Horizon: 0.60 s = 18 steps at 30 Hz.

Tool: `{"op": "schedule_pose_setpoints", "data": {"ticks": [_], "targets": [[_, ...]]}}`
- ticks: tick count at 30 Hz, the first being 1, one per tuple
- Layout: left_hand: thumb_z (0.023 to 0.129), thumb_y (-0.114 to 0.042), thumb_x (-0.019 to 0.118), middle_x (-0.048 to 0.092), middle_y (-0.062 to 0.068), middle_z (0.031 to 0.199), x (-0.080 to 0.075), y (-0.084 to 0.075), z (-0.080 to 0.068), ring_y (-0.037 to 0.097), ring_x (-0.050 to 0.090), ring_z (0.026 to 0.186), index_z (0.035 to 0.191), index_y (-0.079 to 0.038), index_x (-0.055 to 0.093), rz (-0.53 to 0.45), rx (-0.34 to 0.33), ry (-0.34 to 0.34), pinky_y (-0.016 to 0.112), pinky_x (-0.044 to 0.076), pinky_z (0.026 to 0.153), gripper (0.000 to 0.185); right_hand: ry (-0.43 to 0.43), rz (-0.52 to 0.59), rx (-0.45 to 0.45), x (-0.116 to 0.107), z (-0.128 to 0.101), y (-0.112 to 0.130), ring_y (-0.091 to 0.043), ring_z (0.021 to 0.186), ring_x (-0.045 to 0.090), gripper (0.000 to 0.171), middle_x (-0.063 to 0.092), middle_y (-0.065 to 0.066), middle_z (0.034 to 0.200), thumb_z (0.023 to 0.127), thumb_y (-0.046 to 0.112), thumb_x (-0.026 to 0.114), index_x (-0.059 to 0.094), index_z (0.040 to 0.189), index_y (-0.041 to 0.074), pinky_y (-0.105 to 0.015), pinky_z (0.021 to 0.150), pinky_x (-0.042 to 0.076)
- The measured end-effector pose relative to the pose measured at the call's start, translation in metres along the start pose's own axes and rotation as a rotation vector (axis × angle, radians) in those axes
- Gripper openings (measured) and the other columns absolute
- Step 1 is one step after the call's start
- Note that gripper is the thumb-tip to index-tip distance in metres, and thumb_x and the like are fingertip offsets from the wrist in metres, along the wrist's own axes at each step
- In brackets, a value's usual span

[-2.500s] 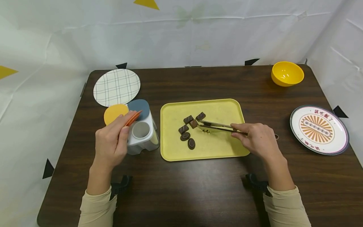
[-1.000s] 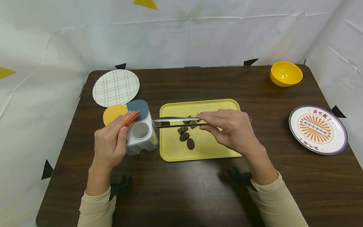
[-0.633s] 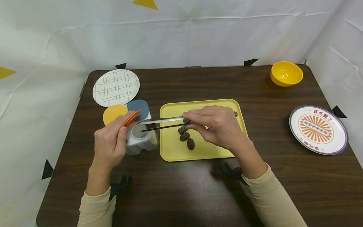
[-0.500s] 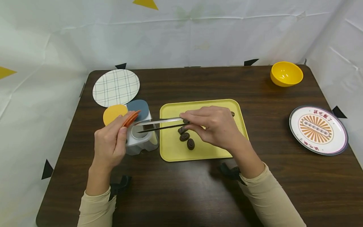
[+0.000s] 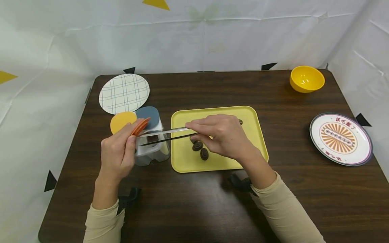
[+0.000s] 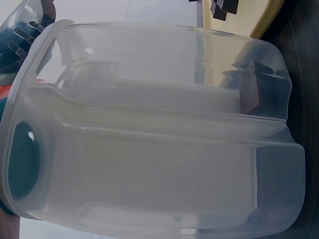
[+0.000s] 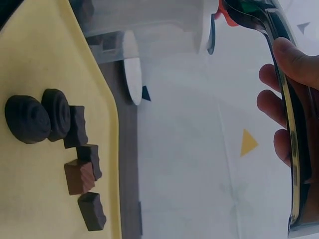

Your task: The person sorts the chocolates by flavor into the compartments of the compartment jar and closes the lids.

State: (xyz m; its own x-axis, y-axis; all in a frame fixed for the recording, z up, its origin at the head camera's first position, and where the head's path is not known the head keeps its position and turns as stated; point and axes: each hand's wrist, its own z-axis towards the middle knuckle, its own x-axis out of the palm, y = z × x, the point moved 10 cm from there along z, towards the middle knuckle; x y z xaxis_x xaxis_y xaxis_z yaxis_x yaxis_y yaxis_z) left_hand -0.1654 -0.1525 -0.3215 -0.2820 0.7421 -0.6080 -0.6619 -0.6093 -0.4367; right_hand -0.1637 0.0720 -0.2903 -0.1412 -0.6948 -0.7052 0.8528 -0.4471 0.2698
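My left hand (image 5: 118,152) pinches the raised orange lid (image 5: 142,126) of a clear multi-compartment container (image 5: 152,157) with a white top. My right hand (image 5: 220,135) grips metal food tongs (image 5: 165,131), their tips apart over the uncovered opening. A dark brown chocolate (image 5: 152,138) shows between the arms at the opening; in the left wrist view a brown chocolate piece (image 6: 249,92) appears through the clear wall near the base. Several chocolates, square and round (image 5: 204,154), lie on the yellow tray (image 5: 237,160), partly hidden by my right hand in the head view.
A yellow lid (image 5: 123,121) and a blue lid (image 5: 149,114) top the container's other compartments. Behind it lies a checked white plate (image 5: 124,92). A yellow bowl (image 5: 307,79) stands at the far right, with a patterned plate (image 5: 340,140) nearer.
My right hand has carried the tongs, a dark chocolate between them, left from the tray to the container's opening. The tongs' arms have spread. My left hand keeps the orange lid raised.
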Motion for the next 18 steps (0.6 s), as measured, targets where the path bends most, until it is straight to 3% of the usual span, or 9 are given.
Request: {"op": "schedule_pose_setpoints", "data": {"ticks": [5, 12, 18], "targets": [[0.097, -0.027, 0.040, 0.066, 0.007, 0.080, -0.0003, -0.0005, 0.0001, 0.012, 0.043, 0.053, 0.129, -0.004, 0.064, 0.001, 0.005, -0.002, 0.026, 0.042, 0.052, 0.046, 0.024, 0.008, 0.010, 0.0036, 0.0008, -0.0013, -0.010, 0.077, 0.068, 0.031, 0.074, 0.002, 0.105, 0.083, 0.020, 0.079, 0.076, 0.113, 0.013, -0.028, 0.060, 0.051], [0.098, -0.028, 0.040, 0.072, 0.010, 0.103, -0.0006, 0.0002, -0.0001, 0.017, 0.055, 0.066, 0.127, -0.003, 0.065, -0.011, 0.001, -0.009, 0.028, 0.052, 0.070, 0.046, 0.052, 0.010, 0.016, 0.0057, 0.0025, -0.0011, -0.011, 0.080, 0.069, 0.033, 0.074, 0.001, 0.107, 0.084, 0.021, 0.078, 0.075, 0.115, 0.014, -0.029, 0.057, 0.050], [0.098, -0.028, 0.040, 0.072, 0.009, 0.104, -0.0003, 0.0003, 0.0003, 0.017, 0.056, 0.067, 0.128, -0.004, 0.065, -0.010, -0.001, -0.007, 0.026, 0.051, 0.073, 0.045, 0.058, 0.019, 0.024, 0.0061, 0.0023, -0.0017, -0.011, 0.080, 0.069, 0.034, 0.074, 0.001, 0.107, 0.083, 0.021, 0.079, 0.075, 0.116, 0.013, -0.029, 0.057, 0.050]]}}
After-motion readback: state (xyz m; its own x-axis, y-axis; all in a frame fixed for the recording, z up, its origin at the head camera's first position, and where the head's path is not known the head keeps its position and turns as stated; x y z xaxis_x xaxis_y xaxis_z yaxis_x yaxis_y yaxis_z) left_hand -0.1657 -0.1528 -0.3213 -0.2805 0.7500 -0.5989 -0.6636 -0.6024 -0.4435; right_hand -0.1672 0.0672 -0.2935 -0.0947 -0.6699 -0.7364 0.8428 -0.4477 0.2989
